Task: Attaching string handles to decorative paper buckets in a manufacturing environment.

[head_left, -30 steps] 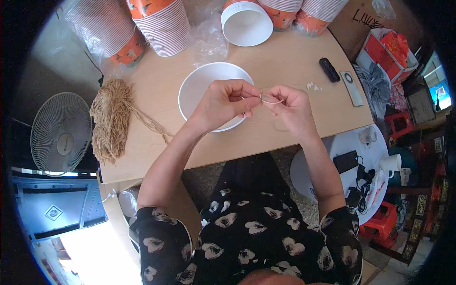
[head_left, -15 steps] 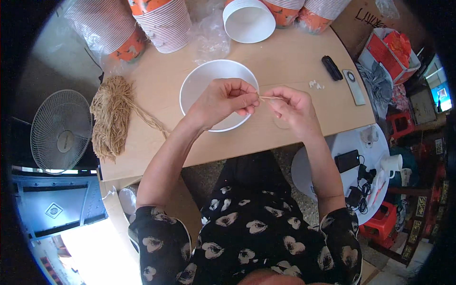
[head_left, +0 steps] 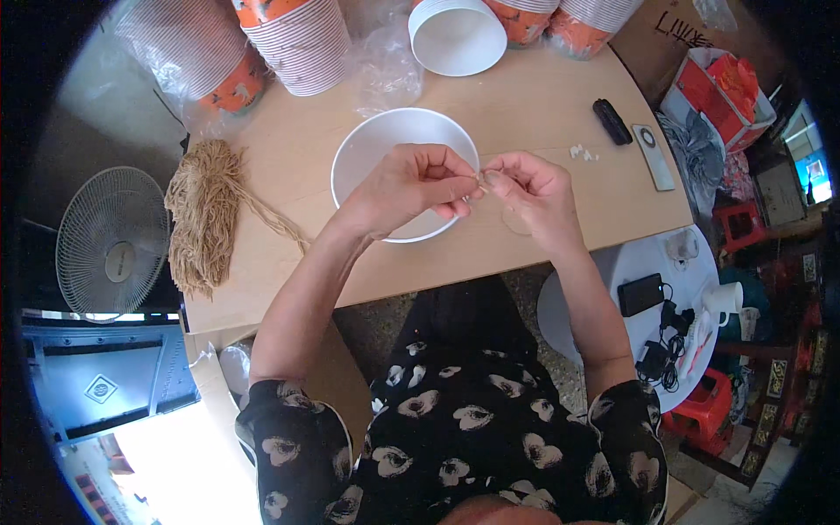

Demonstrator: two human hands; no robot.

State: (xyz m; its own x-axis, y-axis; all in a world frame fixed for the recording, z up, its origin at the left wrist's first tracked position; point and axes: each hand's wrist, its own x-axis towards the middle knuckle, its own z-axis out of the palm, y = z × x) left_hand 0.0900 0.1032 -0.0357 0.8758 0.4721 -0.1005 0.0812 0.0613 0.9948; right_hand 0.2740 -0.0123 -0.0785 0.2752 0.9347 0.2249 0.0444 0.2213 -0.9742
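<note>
My left hand and my right hand meet fingertip to fingertip above the table. Between them is a thin tan cord, pinched by both; most of it is hidden by the fingers. A white bowl stands under my left hand, which covers part of it. To the left lies a thick bundle of tan cords, with a few strands trailing toward my left forearm. On the table beside my right hand is a faint ring of thin cord or a mark; I cannot tell which.
Stacks of orange and white paper tubs line the table's far edge, one white tub tipped sideways. Small white bits, a black object and a grey strip lie right. A fan stands left.
My right hand has moved slightly left and its fingertips now touch those of my left hand. The stretch of cord between them has shortened.
</note>
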